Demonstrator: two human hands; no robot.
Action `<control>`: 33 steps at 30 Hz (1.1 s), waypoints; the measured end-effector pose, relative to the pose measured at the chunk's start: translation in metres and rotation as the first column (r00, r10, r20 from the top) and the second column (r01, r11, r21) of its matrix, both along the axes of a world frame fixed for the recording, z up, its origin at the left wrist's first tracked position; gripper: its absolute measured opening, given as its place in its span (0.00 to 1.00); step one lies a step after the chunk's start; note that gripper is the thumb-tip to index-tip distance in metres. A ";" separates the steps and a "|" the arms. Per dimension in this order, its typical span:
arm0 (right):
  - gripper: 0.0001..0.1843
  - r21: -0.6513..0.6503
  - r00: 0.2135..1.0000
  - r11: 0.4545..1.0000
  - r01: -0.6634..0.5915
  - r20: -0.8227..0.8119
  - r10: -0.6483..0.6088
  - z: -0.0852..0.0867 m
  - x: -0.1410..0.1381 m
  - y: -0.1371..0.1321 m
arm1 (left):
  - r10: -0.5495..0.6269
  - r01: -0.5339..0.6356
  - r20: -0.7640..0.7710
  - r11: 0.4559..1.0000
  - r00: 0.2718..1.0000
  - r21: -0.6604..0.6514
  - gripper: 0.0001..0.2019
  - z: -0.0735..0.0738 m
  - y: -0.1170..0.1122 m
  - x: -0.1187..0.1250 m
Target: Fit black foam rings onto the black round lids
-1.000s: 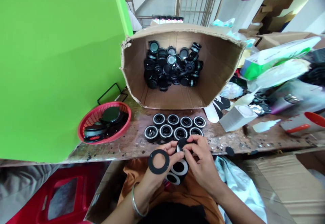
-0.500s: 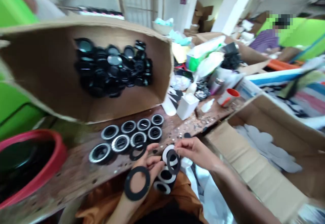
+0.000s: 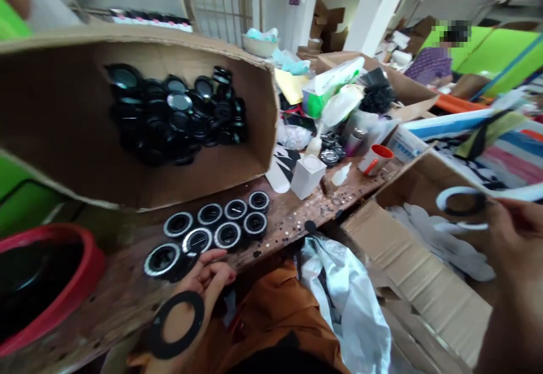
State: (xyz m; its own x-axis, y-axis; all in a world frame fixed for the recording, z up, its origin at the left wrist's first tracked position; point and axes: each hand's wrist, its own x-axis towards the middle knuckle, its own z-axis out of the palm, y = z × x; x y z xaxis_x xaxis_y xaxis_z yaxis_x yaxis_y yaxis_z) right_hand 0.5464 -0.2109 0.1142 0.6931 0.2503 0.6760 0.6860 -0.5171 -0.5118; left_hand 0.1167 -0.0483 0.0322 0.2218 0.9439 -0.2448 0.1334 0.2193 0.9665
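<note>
My left hand (image 3: 207, 276) rests at the near edge of the workbench (image 3: 292, 221), fingers curled, with a flat black ring (image 3: 158, 329) lying on it. It is just in front of two rows of black round caps with silver rims (image 3: 212, 227). My right hand (image 3: 511, 235) is raised at the far right and pinches a white ring-shaped backing piece with a dark ring on it (image 3: 460, 207). It holds this above an open cardboard box of white scraps (image 3: 428, 295).
A large cardboard box (image 3: 237, 164) lies on its side, holding a heap of black caps (image 3: 169, 114). A red basket (image 3: 63, 300) sits at the left. A small white box (image 3: 307, 177), a red-lined cup (image 3: 375, 160) and clutter fill the bench's right. Another person (image 3: 432, 63) sits far back.
My right hand swung out to the right with a ring piece, over the scrap box. My left hand dropped to the bench edge. The view turned right.
</note>
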 end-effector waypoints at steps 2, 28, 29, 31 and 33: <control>0.18 0.037 0.956 0.970 -0.242 -0.159 0.245 -0.016 -0.040 0.028 | 0.010 -0.011 -0.019 0.999 1.000 -0.044 0.20 0.008 -0.007 0.000; 0.19 0.483 -0.294 0.408 -0.775 -0.846 0.445 -0.103 -0.327 0.132 | 0.282 -0.248 0.227 0.954 0.932 -0.168 0.14 -0.006 -0.029 -0.064; 0.19 0.505 -0.318 0.439 -0.743 -0.844 0.432 -0.105 -0.330 0.131 | 0.271 -0.240 0.208 0.957 0.940 -0.160 0.14 -0.006 -0.029 -0.065; 0.18 0.540 -0.342 0.486 -0.687 -0.831 0.440 -0.108 -0.334 0.130 | 0.261 -0.251 0.125 0.964 0.957 -0.085 0.11 -0.005 -0.026 -0.067; 0.17 0.557 -0.346 0.499 -0.663 -0.820 0.455 -0.109 -0.334 0.130 | 0.309 -0.310 0.041 0.950 0.950 0.028 0.11 -0.004 -0.020 -0.072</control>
State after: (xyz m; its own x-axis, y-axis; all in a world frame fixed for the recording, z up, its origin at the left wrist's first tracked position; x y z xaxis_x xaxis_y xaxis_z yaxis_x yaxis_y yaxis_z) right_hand 0.2122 -0.0806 0.0051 0.0425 0.9389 -0.3415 -0.2339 -0.3229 -0.9171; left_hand 0.0451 -0.0683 0.0284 -0.0743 0.9751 -0.2090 0.0293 0.2116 0.9769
